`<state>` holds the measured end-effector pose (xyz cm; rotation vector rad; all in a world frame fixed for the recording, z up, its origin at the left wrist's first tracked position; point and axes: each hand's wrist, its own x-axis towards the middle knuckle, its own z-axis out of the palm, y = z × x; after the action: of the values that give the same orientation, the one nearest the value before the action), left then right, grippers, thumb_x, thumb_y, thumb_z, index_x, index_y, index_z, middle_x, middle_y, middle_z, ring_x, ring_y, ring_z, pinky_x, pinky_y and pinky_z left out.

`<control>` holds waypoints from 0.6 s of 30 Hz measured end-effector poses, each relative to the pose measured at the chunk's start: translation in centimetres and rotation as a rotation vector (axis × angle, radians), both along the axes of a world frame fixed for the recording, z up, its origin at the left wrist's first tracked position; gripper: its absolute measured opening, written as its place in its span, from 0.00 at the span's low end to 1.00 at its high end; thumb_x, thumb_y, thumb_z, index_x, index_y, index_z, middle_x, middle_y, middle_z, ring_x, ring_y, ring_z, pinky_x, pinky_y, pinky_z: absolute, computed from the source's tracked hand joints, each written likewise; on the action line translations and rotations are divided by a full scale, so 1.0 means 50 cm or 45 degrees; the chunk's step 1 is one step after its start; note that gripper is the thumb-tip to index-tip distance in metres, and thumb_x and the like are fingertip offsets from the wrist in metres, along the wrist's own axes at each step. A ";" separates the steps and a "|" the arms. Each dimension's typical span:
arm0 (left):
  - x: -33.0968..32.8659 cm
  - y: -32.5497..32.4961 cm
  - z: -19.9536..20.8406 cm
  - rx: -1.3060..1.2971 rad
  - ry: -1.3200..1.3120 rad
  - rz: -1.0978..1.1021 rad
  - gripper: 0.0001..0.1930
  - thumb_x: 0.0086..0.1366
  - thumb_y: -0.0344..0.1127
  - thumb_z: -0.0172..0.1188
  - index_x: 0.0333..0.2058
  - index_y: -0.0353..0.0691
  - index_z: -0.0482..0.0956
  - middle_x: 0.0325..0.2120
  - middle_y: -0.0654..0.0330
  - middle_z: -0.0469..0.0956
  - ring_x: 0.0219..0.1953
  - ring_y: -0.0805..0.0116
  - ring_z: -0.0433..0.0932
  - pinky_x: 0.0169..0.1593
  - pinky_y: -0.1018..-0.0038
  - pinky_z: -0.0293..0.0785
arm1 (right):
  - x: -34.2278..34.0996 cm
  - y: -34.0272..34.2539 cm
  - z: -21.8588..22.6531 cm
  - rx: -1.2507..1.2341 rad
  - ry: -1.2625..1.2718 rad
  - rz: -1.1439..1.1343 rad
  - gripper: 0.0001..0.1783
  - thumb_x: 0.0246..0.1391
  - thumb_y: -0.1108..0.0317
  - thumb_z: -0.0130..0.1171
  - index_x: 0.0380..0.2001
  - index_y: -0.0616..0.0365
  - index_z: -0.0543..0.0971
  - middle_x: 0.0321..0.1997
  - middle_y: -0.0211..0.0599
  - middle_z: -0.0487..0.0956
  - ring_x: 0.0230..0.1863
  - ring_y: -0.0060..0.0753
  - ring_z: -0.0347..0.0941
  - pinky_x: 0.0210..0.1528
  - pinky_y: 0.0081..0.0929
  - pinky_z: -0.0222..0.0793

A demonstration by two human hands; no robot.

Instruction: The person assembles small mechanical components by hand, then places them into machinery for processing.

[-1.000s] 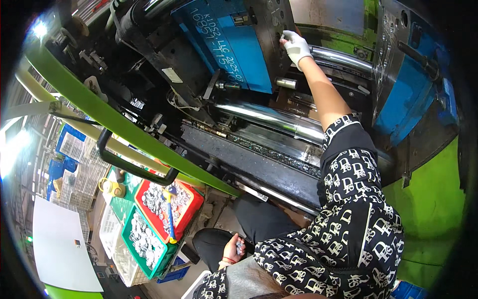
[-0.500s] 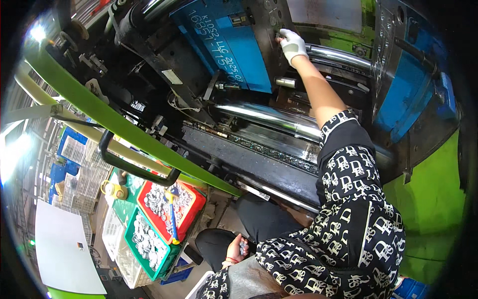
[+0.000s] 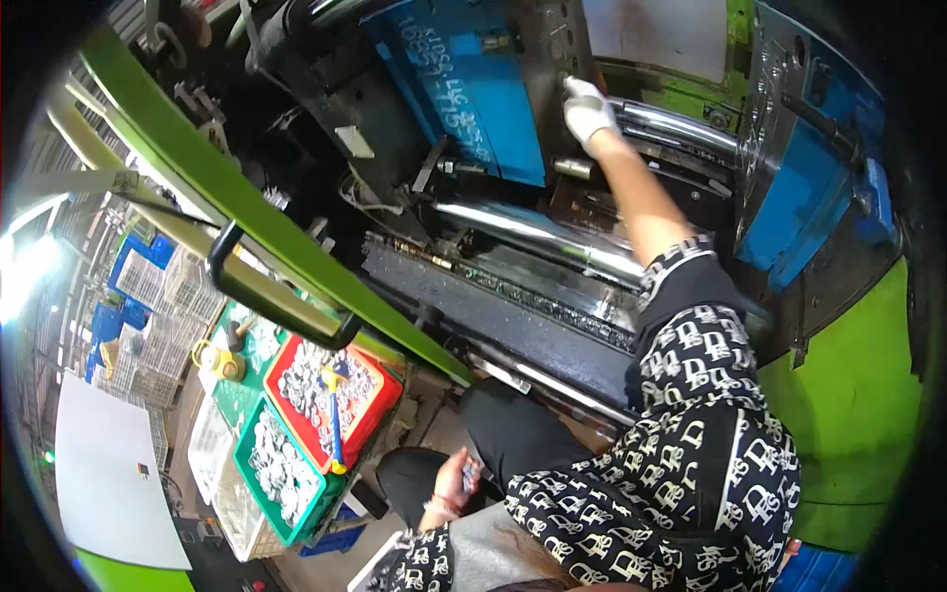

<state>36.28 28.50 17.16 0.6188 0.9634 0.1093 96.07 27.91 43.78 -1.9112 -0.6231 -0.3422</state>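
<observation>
Right hand [image 3: 589,111], in a white glove, stretched up and pressed flat against the dark steel mould face [image 3: 554,59], fingers spread on it, gripping nothing. Just left of that hand, the blue mould block [image 3: 464,89]; below the forearm, a polished tie bar [image 3: 533,232]. Left hand [image 3: 456,481] bare, low by the lap, curled around a small dark tool [image 3: 470,476]. Further left of it, a red crate [image 3: 330,390] and a green crate [image 3: 281,469], both full of small pale parts, touching each other.
</observation>
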 end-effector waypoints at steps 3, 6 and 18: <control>0.079 0.010 0.122 0.256 -0.229 -0.098 0.17 0.66 0.48 0.44 0.22 0.44 0.66 0.13 0.63 0.66 0.08 0.73 0.60 0.11 0.79 0.55 | -0.050 -0.065 0.056 -0.050 -0.390 -0.163 0.19 0.51 0.65 0.51 0.47 0.56 0.72 0.46 0.40 0.75 0.48 0.36 0.71 0.52 0.27 0.63; 0.163 0.016 0.243 0.311 -0.484 -0.163 0.22 0.67 0.53 0.37 0.22 0.43 0.64 0.11 0.62 0.64 0.07 0.74 0.60 0.10 0.80 0.54 | -0.168 -0.110 0.091 0.368 -0.717 0.058 0.16 0.53 0.65 0.52 0.45 0.57 0.73 0.42 0.39 0.76 0.45 0.34 0.72 0.50 0.26 0.65; 0.223 -0.020 0.472 0.753 -0.658 0.062 0.34 0.65 0.62 0.27 0.39 0.34 0.69 0.17 0.61 0.70 0.10 0.78 0.63 0.11 0.84 0.57 | -0.677 -0.127 0.025 -0.370 -0.864 1.585 0.15 0.38 0.66 0.61 0.33 0.57 0.75 0.44 0.38 0.72 0.47 0.47 0.66 0.50 0.39 0.61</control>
<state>47.42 27.53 40.76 1.0457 0.4321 0.5840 62.24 21.54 45.03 -1.2696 -2.2216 -0.0589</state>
